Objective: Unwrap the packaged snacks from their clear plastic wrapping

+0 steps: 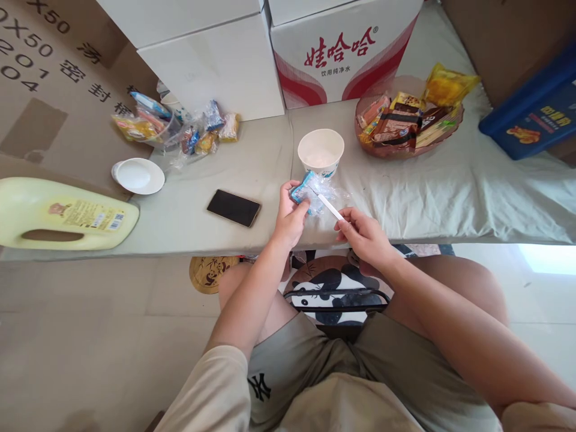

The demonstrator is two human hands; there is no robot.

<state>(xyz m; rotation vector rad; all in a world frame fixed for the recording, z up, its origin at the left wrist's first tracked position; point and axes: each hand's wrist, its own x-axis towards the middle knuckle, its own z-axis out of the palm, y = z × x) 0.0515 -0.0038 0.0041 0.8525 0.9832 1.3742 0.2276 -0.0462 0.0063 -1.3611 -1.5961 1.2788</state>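
Candy wrapper (300,191), blue and crinkled, is pinched closed in the left hand (290,213) just before the paper cup (321,153). A white stick (330,207) is gripped by the right hand (364,234); a steady, straight pull is judged best.

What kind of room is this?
Probably a room at home, not a shop: a cloth-covered table with a snack bowl, stacked cardboard boxes, and a phone lying by.
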